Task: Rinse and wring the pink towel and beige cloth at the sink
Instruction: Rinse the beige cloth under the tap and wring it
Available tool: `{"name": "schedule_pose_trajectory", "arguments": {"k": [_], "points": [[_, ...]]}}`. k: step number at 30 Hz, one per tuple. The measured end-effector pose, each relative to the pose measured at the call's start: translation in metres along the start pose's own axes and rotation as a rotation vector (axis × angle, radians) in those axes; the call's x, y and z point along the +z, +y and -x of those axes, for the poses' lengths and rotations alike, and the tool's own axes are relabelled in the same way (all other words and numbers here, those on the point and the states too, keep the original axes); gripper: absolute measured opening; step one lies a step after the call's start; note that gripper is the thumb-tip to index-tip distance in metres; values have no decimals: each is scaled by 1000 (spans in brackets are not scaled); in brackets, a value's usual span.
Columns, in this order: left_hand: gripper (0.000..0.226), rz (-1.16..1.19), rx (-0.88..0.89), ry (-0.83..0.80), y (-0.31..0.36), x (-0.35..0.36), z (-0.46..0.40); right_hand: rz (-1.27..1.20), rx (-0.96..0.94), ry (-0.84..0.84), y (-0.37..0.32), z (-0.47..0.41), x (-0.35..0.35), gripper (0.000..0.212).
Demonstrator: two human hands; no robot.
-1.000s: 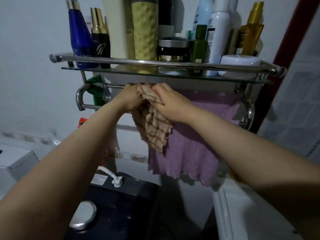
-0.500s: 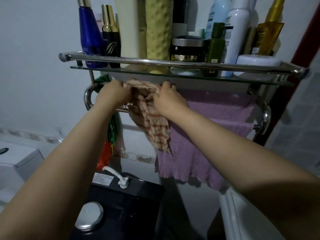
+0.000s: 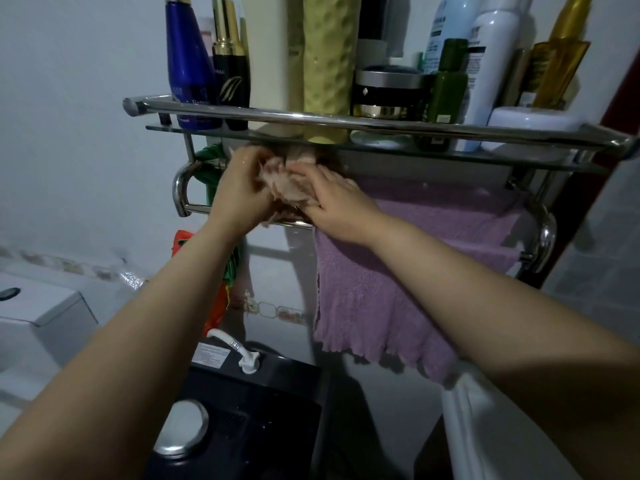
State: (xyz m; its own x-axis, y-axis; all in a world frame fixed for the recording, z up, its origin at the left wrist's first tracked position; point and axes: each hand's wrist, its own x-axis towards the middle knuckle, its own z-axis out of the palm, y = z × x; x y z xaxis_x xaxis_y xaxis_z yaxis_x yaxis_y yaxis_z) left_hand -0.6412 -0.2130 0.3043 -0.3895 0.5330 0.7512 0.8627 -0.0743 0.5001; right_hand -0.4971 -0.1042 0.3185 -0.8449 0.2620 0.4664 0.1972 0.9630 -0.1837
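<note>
There, beige cloth between both hands.

We record a wall shelf at the top, with a guard rail along its front edge. On the shelf, left to right: two bottles, a tall cylinder, a lidded jar, a small bottle, more bottles and a low dish. Under the shelf runs a towel bar. Over the bar hangs the towel, at the right. Left of it, bunched on the bar, sits the cloth, with the left hand on its left and the right hand on its right. Below stands a dark appliance.
</note>
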Motion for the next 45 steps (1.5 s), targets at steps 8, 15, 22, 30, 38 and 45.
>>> {"name": "schedule_pose_trajectory", "arguments": {"k": [8,15,22,30,38,45], "points": [[32,-489,-223,-371,-12,-2,-15,-314,385,-97,4,-16,-14,30],[27,412,-479,-631,-9,-13,-26,-735,567,91,5,-17,-20,36],[18,-3,-370,-4,-24,-1,-30,-1006,648,324,12,-9,-18,14],[12,333,-391,301,-29,-4,-34,-362,152,161,7,-6,-6,38],[34,-111,-224,-91,-51,0,-47,129,174,-81,8,-44,-6,45],[44,-556,-209,-337,-56,1,-71,-11,414,-135,13,-81,-5,58]]}}
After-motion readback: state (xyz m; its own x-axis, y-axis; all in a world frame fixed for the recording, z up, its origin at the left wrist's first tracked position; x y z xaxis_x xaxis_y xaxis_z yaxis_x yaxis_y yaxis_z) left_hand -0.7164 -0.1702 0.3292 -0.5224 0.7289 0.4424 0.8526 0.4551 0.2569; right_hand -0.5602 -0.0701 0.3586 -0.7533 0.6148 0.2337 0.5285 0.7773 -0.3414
